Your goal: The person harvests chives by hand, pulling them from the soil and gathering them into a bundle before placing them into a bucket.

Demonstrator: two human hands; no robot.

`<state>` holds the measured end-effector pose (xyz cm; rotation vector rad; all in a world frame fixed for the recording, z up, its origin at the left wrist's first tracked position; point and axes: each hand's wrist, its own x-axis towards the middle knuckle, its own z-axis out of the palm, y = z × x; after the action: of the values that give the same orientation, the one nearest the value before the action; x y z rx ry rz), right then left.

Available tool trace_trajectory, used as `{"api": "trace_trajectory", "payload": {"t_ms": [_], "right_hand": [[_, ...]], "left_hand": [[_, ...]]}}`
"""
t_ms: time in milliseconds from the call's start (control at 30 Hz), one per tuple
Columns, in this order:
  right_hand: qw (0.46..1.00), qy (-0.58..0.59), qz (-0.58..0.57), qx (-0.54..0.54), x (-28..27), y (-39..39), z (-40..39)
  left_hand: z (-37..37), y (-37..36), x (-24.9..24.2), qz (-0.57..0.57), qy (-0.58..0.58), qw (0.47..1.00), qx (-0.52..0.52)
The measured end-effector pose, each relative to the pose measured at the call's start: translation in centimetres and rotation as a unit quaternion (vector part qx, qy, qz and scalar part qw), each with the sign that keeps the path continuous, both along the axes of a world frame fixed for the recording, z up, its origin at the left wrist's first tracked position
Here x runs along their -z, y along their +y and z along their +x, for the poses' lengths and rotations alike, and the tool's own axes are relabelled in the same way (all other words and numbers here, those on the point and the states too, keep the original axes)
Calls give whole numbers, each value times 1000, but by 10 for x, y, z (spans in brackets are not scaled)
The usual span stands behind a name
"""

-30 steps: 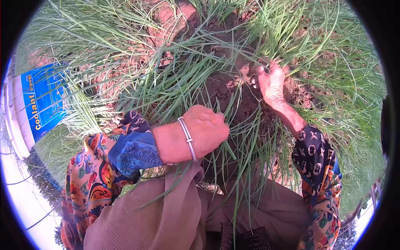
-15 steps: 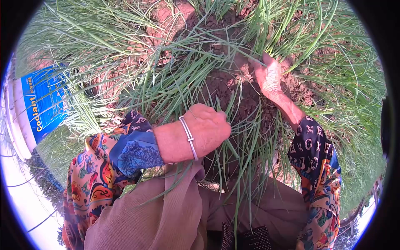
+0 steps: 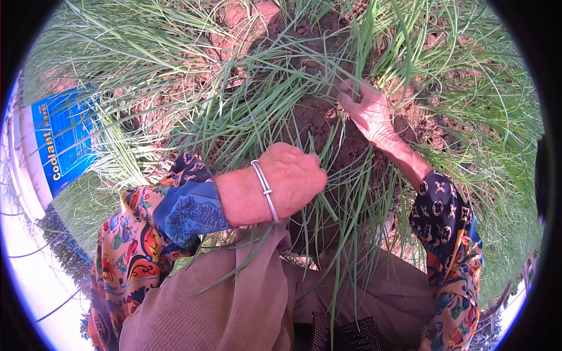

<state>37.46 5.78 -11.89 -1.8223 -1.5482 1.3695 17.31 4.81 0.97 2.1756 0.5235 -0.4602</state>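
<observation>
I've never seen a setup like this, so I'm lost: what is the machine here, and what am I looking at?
There is no machine at work here, just a person using two bare hands. All the pictures come from one camera worn on the head, looking forward and down, so you see roughly what the person sees.

The left hand, with a silvery bracelet at the wrist, is closed on long green leaves. The right hand is low among the plants, fingers bent; whether it grips anything is too hard to tell.

Below lies reddish-brown soil, with grass-like green plants around it. At the left edge is a whitish container with a blue label reading "Coolant".
</observation>
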Motion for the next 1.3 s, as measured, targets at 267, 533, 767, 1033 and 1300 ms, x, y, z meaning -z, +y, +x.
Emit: {"api": "trace_trajectory", "payload": {"t_ms": [267, 533, 767, 1033, 1300], "right_hand": [[989, -64, -46, -124, 3, 8, -5], [977, -80, 71, -183, 2, 11, -25], [985, -83, -21, -151, -8, 12, -24], [993, -7, -50, -110, -1, 10, -42], [984, -132, 15, -121, 8, 15, -66]], "left_hand": [[-11, 8, -2, 6, -20, 1000, -23], [-15, 24, -13, -40, 8, 996, -79], [-22, 48, -20, 83, 205, 964, -150], [-25, 45, -15, 239, 168, 943, -158], [-25, 49, -13, 265, 118, 937, -195]]}}
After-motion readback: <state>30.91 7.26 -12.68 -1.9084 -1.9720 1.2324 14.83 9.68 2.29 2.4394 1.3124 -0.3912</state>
